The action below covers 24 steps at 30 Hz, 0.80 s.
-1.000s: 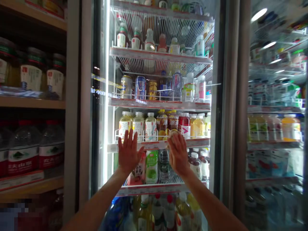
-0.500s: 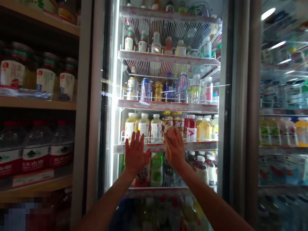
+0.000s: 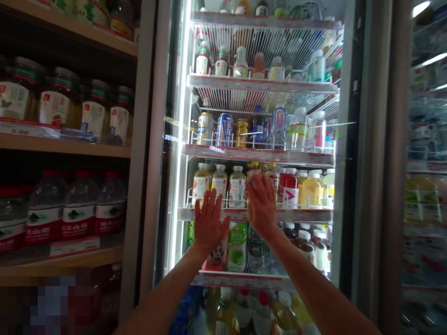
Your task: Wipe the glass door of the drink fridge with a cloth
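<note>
Obs: your right hand (image 3: 261,204) now sits higher than it did a second ago, above the level of your left hand (image 3: 209,224) rather than beside it. It covers the red-edged price rail (image 3: 296,215) and the bottle row just above.

Grip, left: spread flat, fingers splayed, palm toward the glass door (image 3: 268,46) of the drinks cooler, apparently pressed on the pane. Grip, right: fingers bunched and curved forward, blurred at the tips; you cannot tell whether they pinch anything or only press the glass.

The door stands directly before both hands, a smooth, lit pane in a grey metal frame (image 3: 349,153). Behind it, white wire shelves carry ribbed plastic tea bottles (image 3: 220,186), a green-labelled bottle (image 3: 237,246) below your hands and glossy metal cans (image 3: 224,131) above them. To the left, a wooden shelf (image 3: 63,147) holds glass jars (image 3: 61,95) with paper labels, and clear water jugs (image 3: 78,209) with red caps stand below it.
</note>
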Available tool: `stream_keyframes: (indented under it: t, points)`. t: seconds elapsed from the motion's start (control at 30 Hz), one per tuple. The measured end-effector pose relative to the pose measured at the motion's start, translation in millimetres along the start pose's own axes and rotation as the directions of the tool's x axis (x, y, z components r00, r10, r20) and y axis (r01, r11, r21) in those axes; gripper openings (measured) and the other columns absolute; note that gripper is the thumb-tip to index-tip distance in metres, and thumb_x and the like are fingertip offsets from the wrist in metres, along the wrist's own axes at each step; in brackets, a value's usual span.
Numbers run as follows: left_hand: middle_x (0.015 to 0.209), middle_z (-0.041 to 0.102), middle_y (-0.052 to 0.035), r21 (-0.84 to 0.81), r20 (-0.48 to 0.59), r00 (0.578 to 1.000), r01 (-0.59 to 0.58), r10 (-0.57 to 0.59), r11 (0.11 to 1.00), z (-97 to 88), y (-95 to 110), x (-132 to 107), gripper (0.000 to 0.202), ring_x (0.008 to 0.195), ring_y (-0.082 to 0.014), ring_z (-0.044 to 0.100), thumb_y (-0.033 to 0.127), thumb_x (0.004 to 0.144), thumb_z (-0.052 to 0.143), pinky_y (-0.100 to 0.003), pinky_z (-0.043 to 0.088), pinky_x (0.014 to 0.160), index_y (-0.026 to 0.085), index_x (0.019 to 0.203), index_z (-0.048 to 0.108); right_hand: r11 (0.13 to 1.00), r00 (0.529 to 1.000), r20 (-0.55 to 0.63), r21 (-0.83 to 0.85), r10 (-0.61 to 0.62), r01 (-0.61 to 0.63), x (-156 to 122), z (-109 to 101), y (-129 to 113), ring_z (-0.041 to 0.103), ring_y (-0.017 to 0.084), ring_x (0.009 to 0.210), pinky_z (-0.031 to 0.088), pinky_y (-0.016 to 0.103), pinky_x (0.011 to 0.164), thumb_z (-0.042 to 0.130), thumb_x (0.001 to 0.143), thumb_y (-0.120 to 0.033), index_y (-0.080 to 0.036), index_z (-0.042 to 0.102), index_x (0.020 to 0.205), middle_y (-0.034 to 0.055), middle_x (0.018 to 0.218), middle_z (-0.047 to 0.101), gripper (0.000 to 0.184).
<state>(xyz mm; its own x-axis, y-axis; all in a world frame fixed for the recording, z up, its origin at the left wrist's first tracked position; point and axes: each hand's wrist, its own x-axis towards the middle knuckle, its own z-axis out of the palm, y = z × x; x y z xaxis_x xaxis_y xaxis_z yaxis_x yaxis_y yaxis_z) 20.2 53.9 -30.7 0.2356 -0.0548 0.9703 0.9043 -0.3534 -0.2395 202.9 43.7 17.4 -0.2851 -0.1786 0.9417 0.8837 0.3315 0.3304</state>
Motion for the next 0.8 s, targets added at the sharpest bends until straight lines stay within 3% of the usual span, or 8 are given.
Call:
stream_keyframes:
  t: [0.1, 0.23, 0.3, 0.43, 0.5, 0.57, 0.73, 0.8]
  points:
    - [0.146, 0.031, -0.0169, 0.031, 0.038, 0.999, 0.031, -0.032, 0.999, -8.1, -18.2, -3.4, 0.065, 0.14, -0.0239, 0.015, 0.039, 0.09, 0.039, -0.046, 0.013, 0.113, 0.012, 0.145, 0.015, 0.992, 0.988, 0.09, 0.046, -0.123, 0.119, 4.1, 1.3, -13.6, 0.024, 0.023, 0.138, 0.031, 0.047, 0.109, 0.043, 0.084, -0.009, -0.027, 0.021, 0.145, 0.0054, 0.143, 0.04, 0.067]
    - [0.149, 0.026, -0.0157, 0.111, 0.059, 0.99, 0.119, -0.126, 0.987, -21.4, -50.4, -16.2, 0.067, 0.14, -0.0237, 0.015, 0.04, 0.091, 0.039, -0.047, 0.011, 0.113, 0.015, 0.146, 0.009, 0.984, 0.978, -0.118, -0.035, 0.169, -0.174, 33.2, 5.0, 17.9, 0.022, 0.028, 0.138, 0.028, 0.055, 0.107, 0.041, 0.084, -0.011, -0.023, 0.029, 0.143, 0.0084, 0.147, 0.033, 0.061]
    - [0.15, 0.024, -0.0152, 0.117, 0.079, 0.986, 0.138, -0.148, 0.983, -25.3, -58.5, -24.3, 0.069, 0.141, -0.024, 0.014, 0.04, 0.091, 0.039, -0.047, 0.013, 0.113, 0.016, 0.146, 0.006, 0.967, 0.955, -0.171, -0.034, 0.242, -0.251, 47.6, 14.7, 14.0, 0.02, 0.029, 0.138, 0.027, 0.056, 0.107, 0.04, 0.085, -0.012, -0.02, 0.035, 0.14, 0.0097, 0.147, 0.031, 0.056]
    - [0.15, 0.022, -0.016, 0.112, 0.093, 0.984, 0.143, -0.154, 0.983, -28.7, -61.5, -38.0, 0.069, 0.141, -0.0247, 0.013, 0.039, 0.091, 0.039, -0.047, 0.015, 0.113, 0.014, 0.146, 0.004, 0.999, 0.999, 0.025, 0.031, -0.026, 0.025, 46.1, 38.0, -50.8, 0.012, 0.026, 0.14, 0.025, 0.049, 0.111, 0.043, 0.084, -0.011, -0.016, 0.046, 0.131, 0.0087, 0.143, 0.038, 0.048]
    - [0.15, 0.023, -0.0165, 0.122, 0.101, 0.984, 0.131, -0.144, 0.984, -32.0, -66.2, -43.0, 0.069, 0.141, -0.0251, 0.014, 0.039, 0.091, 0.039, -0.048, 0.016, 0.112, 0.014, 0.146, 0.006, 0.976, 0.971, 0.12, 0.1, -0.205, 0.194, 36.2, 44.6, -79.8, 0.01, 0.025, 0.141, 0.024, 0.046, 0.112, 0.046, 0.083, -0.012, -0.017, 0.049, 0.128, 0.0062, 0.142, 0.041, 0.045]
    - [0.149, 0.024, -0.0175, 0.14, 0.1, 0.984, 0.134, -0.148, 0.981, -37.6, -75.9, -47.5, 0.069, 0.14, -0.0258, 0.015, 0.039, 0.091, 0.04, -0.048, 0.018, 0.112, 0.014, 0.146, 0.006, 0.961, 0.954, 0.148, 0.139, -0.26, 0.241, 33.1, 46.8, -88.2, 0.011, 0.023, 0.141, 0.023, 0.045, 0.113, 0.046, 0.084, -0.013, -0.019, 0.047, 0.13, 0.0045, 0.142, 0.041, 0.046]
    - [0.15, 0.023, -0.0176, 0.172, 0.124, 0.979, 0.141, -0.163, 0.975, -54.4, -102.3, -57.4, 0.068, 0.14, -0.0262, 0.016, 0.036, 0.09, 0.041, -0.049, 0.021, 0.111, 0.015, 0.146, 0.007, 0.985, 0.993, 0.019, 0.122, 0.117, -0.118, 77.5, 57.1, -60.7, 0.012, 0.027, 0.141, 0.02, 0.054, 0.112, 0.044, 0.083, -0.01, -0.023, 0.029, 0.142, 0.0065, 0.149, 0.029, 0.062]
    - [0.149, 0.023, -0.0169, 0.178, 0.13, 0.976, 0.151, -0.175, 0.972, -58.7, -107.1, -61.1, 0.067, 0.14, -0.0257, 0.017, 0.035, 0.09, 0.04, -0.049, 0.02, 0.112, 0.015, 0.146, 0.008, 0.978, 0.99, 0.007, 0.156, 0.139, -0.138, 96.8, 67.5, -67.5, 0.011, 0.028, 0.141, 0.019, 0.055, 0.112, 0.042, 0.084, -0.01, -0.023, 0.031, 0.142, 0.0063, 0.148, 0.03, 0.06]
